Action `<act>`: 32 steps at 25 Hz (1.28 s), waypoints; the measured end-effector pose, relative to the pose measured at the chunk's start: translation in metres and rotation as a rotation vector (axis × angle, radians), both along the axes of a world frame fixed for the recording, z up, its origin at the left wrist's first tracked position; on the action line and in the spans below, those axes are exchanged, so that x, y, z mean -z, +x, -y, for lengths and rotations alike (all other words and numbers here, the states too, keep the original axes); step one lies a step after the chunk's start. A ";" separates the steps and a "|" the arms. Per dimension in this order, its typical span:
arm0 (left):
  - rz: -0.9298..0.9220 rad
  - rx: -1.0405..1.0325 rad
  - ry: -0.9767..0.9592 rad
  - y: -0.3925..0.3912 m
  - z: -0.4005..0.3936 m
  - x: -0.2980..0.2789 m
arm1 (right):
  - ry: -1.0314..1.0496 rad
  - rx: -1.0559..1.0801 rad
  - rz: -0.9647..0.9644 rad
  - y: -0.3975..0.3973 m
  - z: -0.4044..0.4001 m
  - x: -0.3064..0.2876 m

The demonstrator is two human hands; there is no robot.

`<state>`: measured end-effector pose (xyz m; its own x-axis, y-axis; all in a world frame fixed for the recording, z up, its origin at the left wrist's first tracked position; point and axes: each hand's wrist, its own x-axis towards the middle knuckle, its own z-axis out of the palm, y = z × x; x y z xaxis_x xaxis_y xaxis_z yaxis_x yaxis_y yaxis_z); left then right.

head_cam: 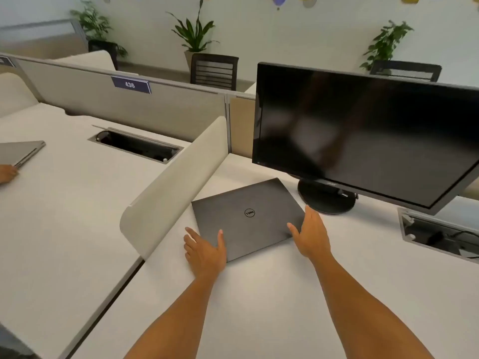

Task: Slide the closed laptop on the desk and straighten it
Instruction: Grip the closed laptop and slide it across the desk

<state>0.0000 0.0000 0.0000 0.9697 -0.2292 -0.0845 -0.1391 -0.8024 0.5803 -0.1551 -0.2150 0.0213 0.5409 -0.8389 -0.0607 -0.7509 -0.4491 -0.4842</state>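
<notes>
In the middle of the frame, a little below center, the closed laptop (246,216) lay flat on the white desk (259,294). It was dark gray and it sat crooked, with one corner pointing up toward the round foot of the monitor (363,130). A curved white divider (171,187) stood just beside it on the left side of the picture.

We thought the laptop would feel hard and flat, and a bit heavy for its size. It would not bend. Its lid looked smooth, and the desk looked smooth too, so we guessed it would slide easily with a soft push. We also guessed it could break if it slid off the desk or bumped hard into the monitor foot. The best places to hold it seemed to be the two near corners or the side edges, one hand on each side, so it could turn a little at a time.

Our left hand (204,251) was open and flat, with its fingers spread. It covered the near left corner, and its thumb rested on the lid. Our right hand (312,233) was open too, with straight fingers, pressed along the right edge near the other corner. Neither hand was closed around anything.
</notes>
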 end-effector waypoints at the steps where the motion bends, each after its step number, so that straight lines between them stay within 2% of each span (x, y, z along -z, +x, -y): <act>1: -0.047 -0.073 -0.007 0.004 0.004 0.001 | 0.051 0.035 -0.006 0.002 0.002 0.005; 5: -0.213 -0.247 0.001 0.027 0.017 -0.002 | 0.192 0.106 -0.075 0.011 0.013 0.010; 10: -0.369 -0.328 -0.070 0.050 0.038 -0.007 | 0.236 0.172 -0.039 0.020 0.031 0.010; 14: -0.526 -0.356 -0.123 0.057 0.051 -0.014 | 0.234 0.212 -0.108 0.032 0.040 0.010; 17: -0.572 -0.335 -0.151 0.058 0.051 -0.013 | 0.231 0.229 -0.152 0.036 0.048 0.010; 22: -0.577 -0.290 -0.218 0.060 0.037 -0.005 | 0.395 0.295 -0.079 0.032 0.058 0.010; 32: -0.450 -0.129 -0.084 0.047 0.019 0.005 | 0.668 0.615 0.200 -0.022 0.026 0.018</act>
